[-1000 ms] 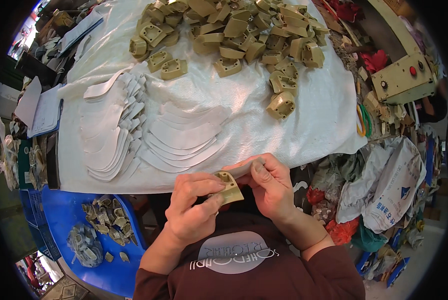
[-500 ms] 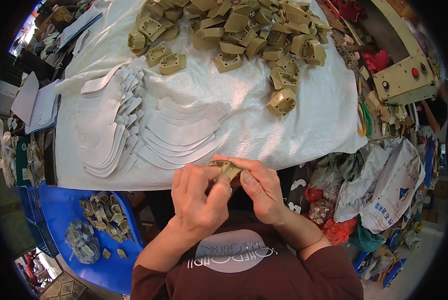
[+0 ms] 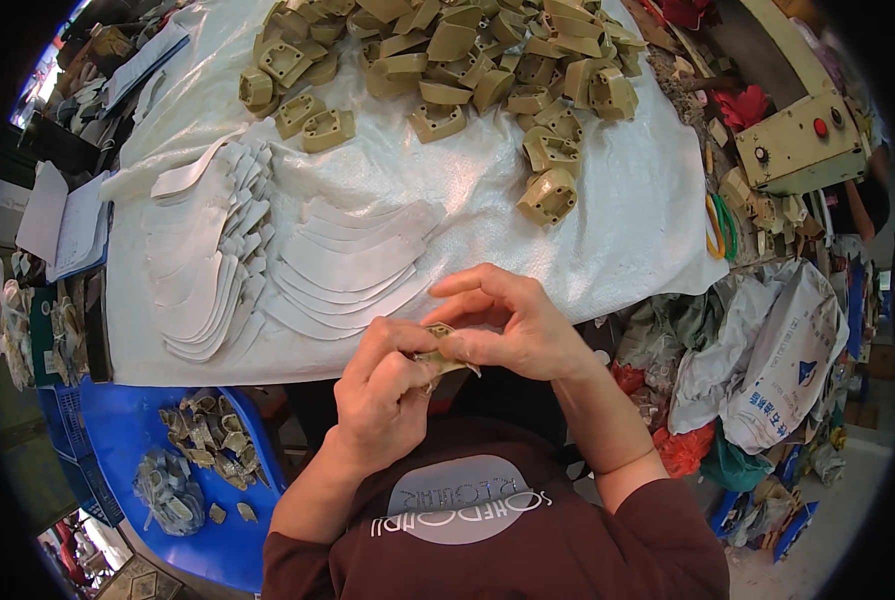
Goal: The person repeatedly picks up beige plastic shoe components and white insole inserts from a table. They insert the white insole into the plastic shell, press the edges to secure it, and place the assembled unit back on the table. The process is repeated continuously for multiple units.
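Close to my body, at the front edge of the white-covered table, my left hand [image 3: 380, 392] is closed on a small olive-tan molded piece [image 3: 439, 331], pinching it between thumb and fingers. My right hand [image 3: 528, 325] reaches over from the right. Its thumb lies against the piece while its other fingers are lifted and apart above it. Fingers cover much of the piece, and a thin edge shows under the right thumb. Beyond my hands lie curved white strips [image 3: 353, 255] fanned in overlapping layers, with a denser stack of them [image 3: 193, 290] to the left.
A large heap of olive-tan molded pieces [image 3: 448, 95] fills the table's far side; one loose piece [image 3: 548, 196] lies nearer. At left, a blue chair [image 3: 108, 430] bears small parts and a plastic bag [image 3: 168, 490]. A control box [image 3: 803, 145] and white sacks [image 3: 788, 360] are at right.
My right hand's fingers have come off the piece and lifted, leaving the thumb on it. My left hand keeps the piece, now tilted differently. The whole view has shifted slightly.
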Demonstrator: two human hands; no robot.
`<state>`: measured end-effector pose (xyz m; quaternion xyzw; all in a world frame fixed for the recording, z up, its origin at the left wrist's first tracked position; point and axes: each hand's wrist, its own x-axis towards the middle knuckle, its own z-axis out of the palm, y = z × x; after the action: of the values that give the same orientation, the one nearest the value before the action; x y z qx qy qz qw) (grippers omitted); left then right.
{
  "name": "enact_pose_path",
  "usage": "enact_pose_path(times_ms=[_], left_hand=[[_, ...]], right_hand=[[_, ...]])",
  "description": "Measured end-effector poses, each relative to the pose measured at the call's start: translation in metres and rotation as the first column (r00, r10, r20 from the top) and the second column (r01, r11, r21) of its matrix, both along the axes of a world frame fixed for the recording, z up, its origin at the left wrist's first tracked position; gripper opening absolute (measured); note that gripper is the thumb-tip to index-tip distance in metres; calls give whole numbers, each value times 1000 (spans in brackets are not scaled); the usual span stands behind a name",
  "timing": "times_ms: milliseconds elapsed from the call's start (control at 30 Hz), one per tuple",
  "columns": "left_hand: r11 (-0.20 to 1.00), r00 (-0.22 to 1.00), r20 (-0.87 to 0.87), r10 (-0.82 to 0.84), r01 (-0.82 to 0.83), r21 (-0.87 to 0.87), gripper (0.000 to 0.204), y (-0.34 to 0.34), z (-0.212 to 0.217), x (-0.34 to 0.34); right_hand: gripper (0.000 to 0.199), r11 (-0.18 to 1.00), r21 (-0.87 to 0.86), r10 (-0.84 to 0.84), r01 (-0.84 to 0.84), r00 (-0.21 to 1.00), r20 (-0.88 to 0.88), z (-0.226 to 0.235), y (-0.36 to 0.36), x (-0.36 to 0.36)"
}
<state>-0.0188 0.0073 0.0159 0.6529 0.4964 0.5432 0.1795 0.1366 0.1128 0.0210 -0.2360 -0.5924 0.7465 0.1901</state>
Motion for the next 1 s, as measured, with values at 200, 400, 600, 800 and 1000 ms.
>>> enact_pose_path(times_ms=[200, 400, 600, 800, 1000], left_hand=[[947, 696, 655, 295, -120, -299, 11, -4, 12, 18], [966, 763, 618, 190, -34, -255, 14, -4, -2, 17], [956, 833, 509, 216, -74, -284, 12, -3, 0, 12], [966, 953, 187, 239, -215, -142, 14, -3, 2, 12], [948, 952, -11, 306, -304, 93, 19, -1, 2, -1]], right_hand=[[31, 986, 106, -115, 127, 986, -118, 1, -7, -4], [13, 766, 537, -256, 353, 934, -248, -9, -20, -18], [14, 844, 458, -204, 277, 958, -203, -5, -16, -15], [19, 496, 804, -297, 329, 934, -199, 0, -22, -14], [37, 943, 226, -182, 244, 947, -264, -1, -13, -6]])
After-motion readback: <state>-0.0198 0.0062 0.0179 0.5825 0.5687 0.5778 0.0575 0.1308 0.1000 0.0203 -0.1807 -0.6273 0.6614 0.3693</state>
